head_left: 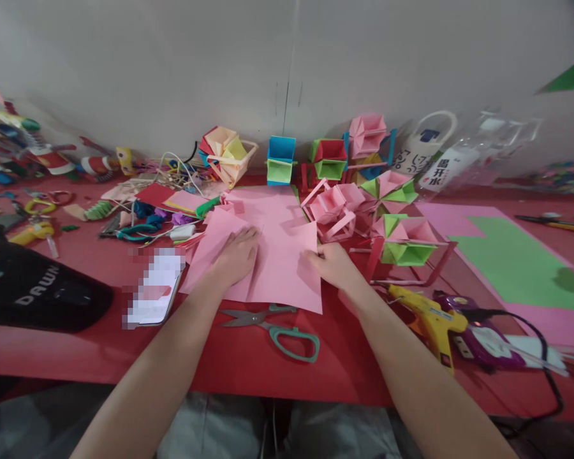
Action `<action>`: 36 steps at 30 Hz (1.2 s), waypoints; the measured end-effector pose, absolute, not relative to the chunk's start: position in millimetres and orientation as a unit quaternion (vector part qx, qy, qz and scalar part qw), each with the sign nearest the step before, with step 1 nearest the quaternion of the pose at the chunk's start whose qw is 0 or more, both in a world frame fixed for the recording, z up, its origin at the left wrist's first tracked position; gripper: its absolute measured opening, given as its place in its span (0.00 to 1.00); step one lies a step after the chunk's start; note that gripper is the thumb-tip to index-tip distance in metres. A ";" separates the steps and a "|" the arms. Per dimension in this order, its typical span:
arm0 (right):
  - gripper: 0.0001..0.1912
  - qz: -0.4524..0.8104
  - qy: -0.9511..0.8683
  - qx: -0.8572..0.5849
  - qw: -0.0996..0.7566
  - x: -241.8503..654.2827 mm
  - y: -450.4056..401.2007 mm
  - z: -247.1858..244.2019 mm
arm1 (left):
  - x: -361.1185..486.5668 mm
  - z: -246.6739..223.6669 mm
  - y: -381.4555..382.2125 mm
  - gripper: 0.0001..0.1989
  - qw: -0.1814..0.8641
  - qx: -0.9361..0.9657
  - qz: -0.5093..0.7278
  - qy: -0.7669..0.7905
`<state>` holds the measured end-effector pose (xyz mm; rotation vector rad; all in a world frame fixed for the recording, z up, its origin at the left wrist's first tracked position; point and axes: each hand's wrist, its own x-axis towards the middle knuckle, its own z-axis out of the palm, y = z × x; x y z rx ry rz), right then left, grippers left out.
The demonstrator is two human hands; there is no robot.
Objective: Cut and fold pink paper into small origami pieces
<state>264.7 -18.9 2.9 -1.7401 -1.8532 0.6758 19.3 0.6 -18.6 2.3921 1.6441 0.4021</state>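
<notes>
A pink sheet of paper (287, 274) with a crease down its middle lies before me, over more pink paper (263, 201). My left hand (239, 255) rests flat on the left half, fingers stretched out. At the right edge my right hand (333, 262) pinches the sheet, its thumb on top and the other fingers partly hidden. Just below the paper lies a pair of scissors (268, 325) with green handles, partly covered by the sheet. Folded pink paper models (332, 204) stand close beyond my right hand.
Left are a phone (157, 290), a black cup (38, 287) and craft scraps (148, 223). On the right are a yellow glue gun (430, 322) with a cord, a green sheet (516, 255) and a paper wheel on a stand (406, 241). A wall (172, 76) closes off the back.
</notes>
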 end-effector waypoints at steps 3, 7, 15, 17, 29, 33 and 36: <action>0.24 0.255 -0.679 -0.642 0.247 265.4 -18.7 1.8 | 19.1 -18.3 0.4 0.27 0.110 0.811 0.139 0.558; 0.24 0.261 -0.677 -0.642 0.249 265.6 -18.8 1.6 | 19.4 -17.2 0.2 0.27 0.110 0.809 0.131 0.562; 0.24 0.282 -0.661 -0.641 0.268 265.2 -21.7 4.5 | 18.7 -18.8 1.8 0.29 0.101 0.813 0.122 0.560; 0.24 0.313 -0.649 -0.631 0.286 266.1 -23.3 6.1 | 18.5 -20.1 2.0 0.29 0.096 0.814 0.123 0.560; 0.17 0.424 -0.578 -0.627 0.304 261.7 -25.0 5.5 | 17.5 -13.8 -2.1 0.27 0.067 0.808 0.121 0.573; 0.16 0.388 -0.577 -0.640 0.327 257.4 -24.2 1.0 | 20.4 -16.4 -2.3 0.27 0.061 0.814 0.104 0.568; 0.16 0.379 -0.584 -0.638 0.329 256.9 -23.9 0.5 | 21.4 -20.9 0.1 0.27 0.075 0.813 0.103 0.568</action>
